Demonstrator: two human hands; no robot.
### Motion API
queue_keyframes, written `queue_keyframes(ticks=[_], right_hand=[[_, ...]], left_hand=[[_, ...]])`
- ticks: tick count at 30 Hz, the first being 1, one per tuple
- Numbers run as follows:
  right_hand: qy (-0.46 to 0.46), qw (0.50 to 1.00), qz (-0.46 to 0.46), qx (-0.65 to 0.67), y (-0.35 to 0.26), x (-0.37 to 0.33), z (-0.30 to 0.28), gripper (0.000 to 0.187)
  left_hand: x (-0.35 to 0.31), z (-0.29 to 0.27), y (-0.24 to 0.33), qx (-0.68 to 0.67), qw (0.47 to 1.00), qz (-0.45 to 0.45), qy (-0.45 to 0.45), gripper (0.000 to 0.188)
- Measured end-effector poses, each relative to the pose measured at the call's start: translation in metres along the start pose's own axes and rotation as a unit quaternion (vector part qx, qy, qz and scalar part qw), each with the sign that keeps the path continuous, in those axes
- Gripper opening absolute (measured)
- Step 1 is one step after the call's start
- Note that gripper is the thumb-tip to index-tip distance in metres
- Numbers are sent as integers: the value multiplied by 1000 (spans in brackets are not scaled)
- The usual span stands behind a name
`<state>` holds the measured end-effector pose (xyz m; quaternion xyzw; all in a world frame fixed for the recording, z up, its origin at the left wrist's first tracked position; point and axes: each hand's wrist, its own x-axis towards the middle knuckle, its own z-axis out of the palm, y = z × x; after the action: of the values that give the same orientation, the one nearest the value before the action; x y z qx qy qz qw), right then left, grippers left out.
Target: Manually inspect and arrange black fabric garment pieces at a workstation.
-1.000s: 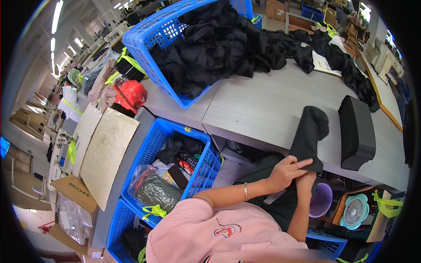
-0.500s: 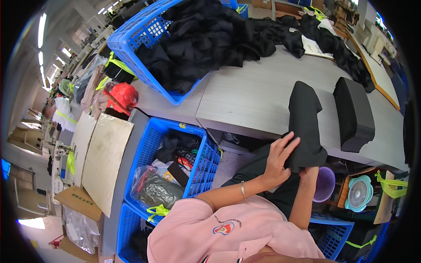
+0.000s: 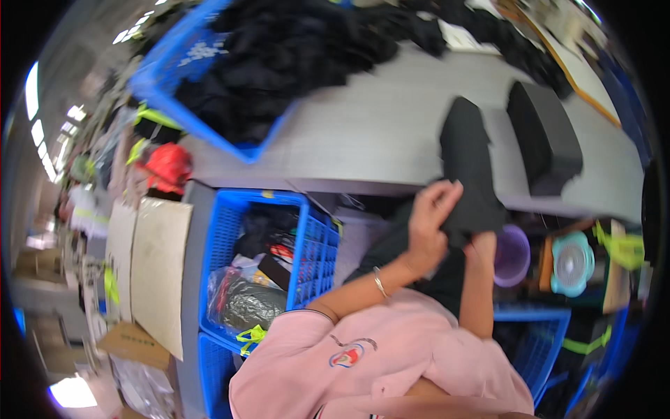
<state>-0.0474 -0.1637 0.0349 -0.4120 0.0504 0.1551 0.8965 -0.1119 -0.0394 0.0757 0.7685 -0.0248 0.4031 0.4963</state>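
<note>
A long black cloth piece (image 3: pixel 469 167) lies with its far part on the grey table and its near end over the edge, above my lap. My right hand (image 3: pixel 481 249) is closed on that near end, its fingers partly hidden by the cloth. My left hand (image 3: pixel 427 227), with a bracelet on the wrist, is at the cloth's left side. Its fingers are bent and drawn together, slightly blurred; anything between them cannot be made out. To the right of the cloth stands a neat stack of black pieces (image 3: pixel 548 140).
A blue basket (image 3: pixel 209 94) spilling black cloth stands on the grey table (image 3: pixel 363 133). Below its edge, another blue basket (image 3: pixel 301 258) holds bags and cloth. A purple basket (image 3: pixel 513 255), a turquoise fan (image 3: pixel 572 265) and a further blue basket (image 3: pixel 551 342) are at right.
The whole view has shifted and blurred. My left hand's spread fingers have come off the cloth's surface and bent together. My right hand keeps the cloth's near end.
</note>
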Motion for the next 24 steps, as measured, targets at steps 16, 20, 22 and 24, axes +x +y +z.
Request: queue_keyframes(ticks=[16,20,22,24], right_hand=[[5,997,-11,70,-14,-11,31,35],[-41,987,-3,157,-1,-6,24,36],[-42,986,5,164,3,-4,23,36],[-42,985,13,170,4,-4,24,37]], left_hand=[[1,12,1,-48,995,-83,-9,74],[-11,17,2,-63,992,-102,-39,79],[-13,17,1,-77,991,-102,-42,83],[-13,16,-1,-63,992,-97,-50,81]])
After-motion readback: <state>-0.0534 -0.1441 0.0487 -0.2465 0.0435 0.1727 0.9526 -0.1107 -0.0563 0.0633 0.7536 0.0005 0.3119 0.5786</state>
